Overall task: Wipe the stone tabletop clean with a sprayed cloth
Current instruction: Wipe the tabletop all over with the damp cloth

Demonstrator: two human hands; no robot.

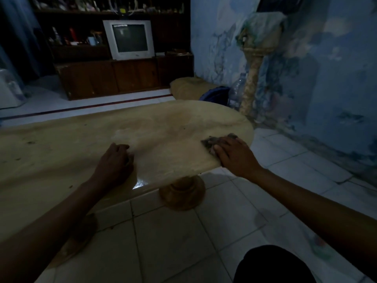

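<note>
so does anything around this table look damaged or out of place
The blue wall is blotchy, its paint worn off in big patches. Dark specks lie scattered over the left part of the stone tabletop, far from the cloth under the right hand at the right end.

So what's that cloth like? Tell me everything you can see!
The cloth is a dark grey rag, crumpled rather than folded. It lies on the pale stone table, near its rounded right end and close to the front rim. The right hand presses on it with fingers laid over the top, so only the parts poking out past the fingers show. The picture is dim, so whether it is wet cannot be told.
</note>
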